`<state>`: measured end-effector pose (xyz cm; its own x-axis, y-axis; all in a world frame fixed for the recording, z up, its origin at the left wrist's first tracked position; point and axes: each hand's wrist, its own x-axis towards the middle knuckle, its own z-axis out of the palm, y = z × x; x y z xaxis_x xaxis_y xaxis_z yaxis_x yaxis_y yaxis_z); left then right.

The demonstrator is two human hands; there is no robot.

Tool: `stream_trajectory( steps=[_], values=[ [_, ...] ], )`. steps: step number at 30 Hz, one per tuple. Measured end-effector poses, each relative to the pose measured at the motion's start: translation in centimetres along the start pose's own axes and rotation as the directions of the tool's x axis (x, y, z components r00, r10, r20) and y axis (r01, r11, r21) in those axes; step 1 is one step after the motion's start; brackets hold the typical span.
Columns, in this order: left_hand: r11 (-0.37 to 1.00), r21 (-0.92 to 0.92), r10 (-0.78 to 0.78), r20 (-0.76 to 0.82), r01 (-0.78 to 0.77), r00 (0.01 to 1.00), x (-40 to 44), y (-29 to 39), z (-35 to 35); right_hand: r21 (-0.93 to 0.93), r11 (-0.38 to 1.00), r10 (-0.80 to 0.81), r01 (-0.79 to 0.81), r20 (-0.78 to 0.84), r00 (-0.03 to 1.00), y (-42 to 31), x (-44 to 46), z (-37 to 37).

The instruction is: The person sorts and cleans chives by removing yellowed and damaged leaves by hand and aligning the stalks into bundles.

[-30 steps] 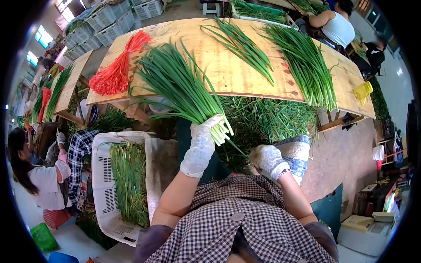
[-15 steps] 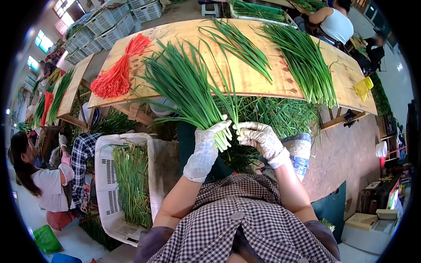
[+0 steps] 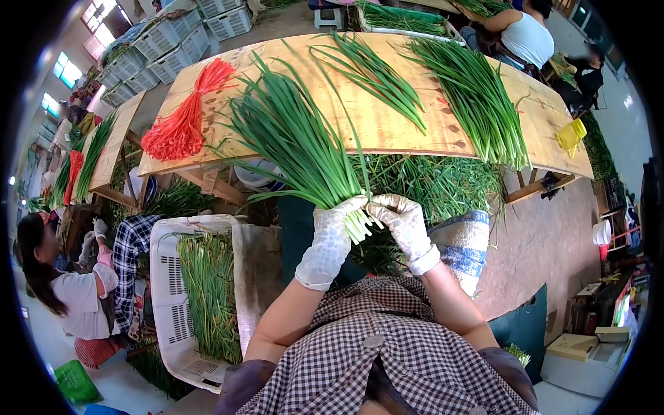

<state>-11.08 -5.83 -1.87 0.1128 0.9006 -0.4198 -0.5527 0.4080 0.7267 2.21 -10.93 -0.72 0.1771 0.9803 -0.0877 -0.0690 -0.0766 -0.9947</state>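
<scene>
My left hand (image 3: 332,232), in a white patterned glove, is wrapped round the lower stems of a bunch of garlic chives (image 3: 290,131). The pale stem ends stick out below the fingers, and the leaves fan up and left over the table edge. Close against it, my gloved right hand (image 3: 402,225) is closed in a pinch at the bunch's right side, on the base of a long loose chive stalk (image 3: 351,117). The fingertips partly hide what they grip. On the wooden table (image 3: 277,62) lie a small pile of chives (image 3: 377,79) and a larger one (image 3: 477,104).
Red ties (image 3: 190,114) lie at the table's left, a yellow object (image 3: 571,136) at its right. A white crate (image 3: 173,277) of chives stands to my left, near a seated person (image 3: 76,297). More chives (image 3: 436,187) are heaped under the table. Other people sit behind.
My right hand has moved slightly left, bringing the loose stalk against the bunch. My left hand has shifted a little right and down, still holding the bunch.
</scene>
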Motion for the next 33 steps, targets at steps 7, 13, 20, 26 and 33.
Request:
stream_trajectory(
  steps=[7, 13, 20, 26, 33],
  values=[
    [0.990, -0.134, 0.042, 0.069, -0.033, 0.997, -0.1, 1.7, 0.1, -0.260, 0.966, 0.048, -0.001, 0.174, 0.984, 2.4, -2.2, -3.6],
    [0.929, -0.327, 0.323, 0.495, -0.171, 0.807, -2.1, 6.0, 1.2, -0.964, 0.254, 0.237, 0.085, 0.147, 0.960, 1.9, -1.5, -7.8],
    [0.944, -0.297, 0.001, 0.434, 0.142, 0.901, 0.9, 2.8, 1.2, -0.980, 0.197, -0.624, -0.034, -0.152, 0.766, -5.2, 8.2, -7.1],
    [0.941, -0.303, -0.052, 0.310, 0.151, 0.949, 0.3, 2.6, 0.4, -0.951, 0.306, -0.460, -0.056, -0.199, 0.865, -3.5, 13.8, -9.1],
    [0.933, -0.335, -0.003, 0.357, 0.131, 0.934, 0.9, 2.7, -0.4, 0.624, 0.582, 0.234, -0.521, 0.485, 0.843, -4.7, 7.7, -7.2]
  ],
)
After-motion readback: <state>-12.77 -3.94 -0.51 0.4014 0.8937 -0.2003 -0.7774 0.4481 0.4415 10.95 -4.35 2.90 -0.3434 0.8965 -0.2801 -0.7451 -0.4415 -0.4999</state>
